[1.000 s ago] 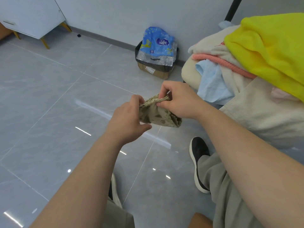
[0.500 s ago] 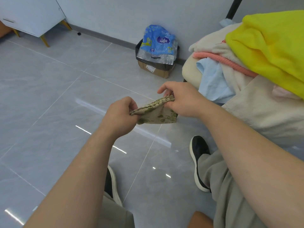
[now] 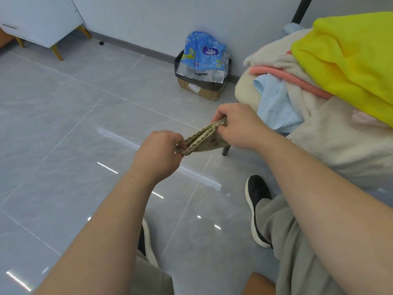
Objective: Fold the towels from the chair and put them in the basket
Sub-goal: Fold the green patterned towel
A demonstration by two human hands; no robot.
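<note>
A small beige patterned towel [image 3: 203, 139] is held folded and stretched in the air between the two hands. The left hand [image 3: 158, 155] pinches its nearer end and the right hand [image 3: 240, 126] its farther end. Curled fingers hide both ends and the corners. Just right of the grip, the chair [image 3: 244, 92] holds piled towels. A blue towel [image 3: 274, 103] lies nearest, and a yellow towel [image 3: 348, 60] is cut off by the frame edge. Beyond the grip stands a cardboard box [image 3: 200, 91].
</note>
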